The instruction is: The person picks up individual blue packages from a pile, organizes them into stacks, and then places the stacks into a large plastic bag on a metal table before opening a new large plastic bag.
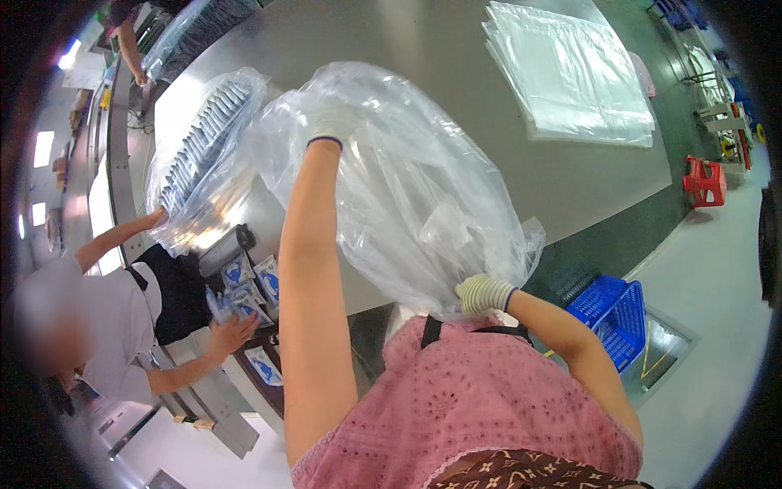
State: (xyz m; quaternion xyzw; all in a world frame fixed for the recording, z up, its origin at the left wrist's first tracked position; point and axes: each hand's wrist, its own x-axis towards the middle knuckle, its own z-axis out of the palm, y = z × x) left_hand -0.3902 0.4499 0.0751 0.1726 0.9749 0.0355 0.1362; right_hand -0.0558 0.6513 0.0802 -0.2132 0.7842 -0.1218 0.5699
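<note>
A large clear plastic bag (415, 179), puffed out and crumpled, lies across the metal table in front of me. My left hand (332, 124), in a pale knitted glove, reaches far forward into the film at the bag's far left part; plastic and glare hide its fingers. Close to my body, my right hand (484, 294), in a striped cream glove, is closed on the bag's gathered near edge. Left of this bag, a second clear bag (208, 155) holds a row of silvery-blue packets and touches or nearly touches mine.
A stack of flat clear bags (574, 77) lies at the table's far right. A co-worker (122, 326) at left touches the filled bag and handles blue-white packets (244, 281). Blue baskets (611, 318) and a red stool (705, 182) stand at right.
</note>
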